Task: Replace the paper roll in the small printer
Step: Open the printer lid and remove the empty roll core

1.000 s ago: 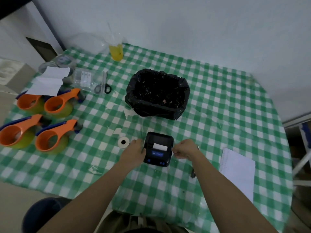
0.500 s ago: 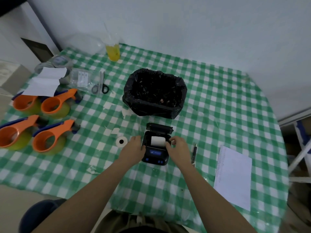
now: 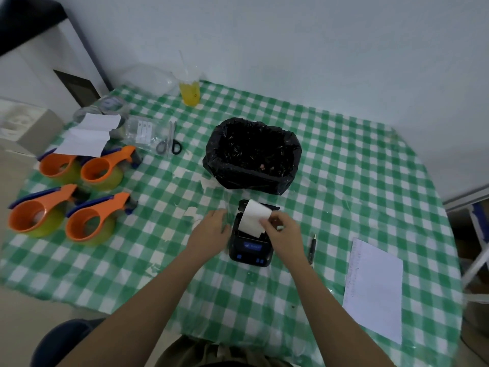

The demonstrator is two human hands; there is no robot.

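Observation:
A small black printer point(image 3: 250, 251) with blue buttons stands on the green checked tablecloth, its lid open toward the back. A white paper strip point(image 3: 253, 218) rises out of its paper bay. My right hand point(image 3: 281, 229) pinches the strip's right edge above the printer. My left hand point(image 3: 211, 229) rests against the printer's left side, steadying it. A small white roll that lay left of the printer is hidden behind my left hand.
A bin lined with a black bag point(image 3: 252, 157) stands just behind the printer. Several orange tape dispensers point(image 3: 98, 218) sit at the left, with scissors point(image 3: 169, 144) and a yellow drink point(image 3: 189, 92) at the back. A pen point(image 3: 312, 246) and a paper sheet point(image 3: 375, 290) lie at the right.
The printer lid went from closed to open. My right hand moved onto the paper and pulled a strip up out of the bay. My left hand stayed beside the printer.

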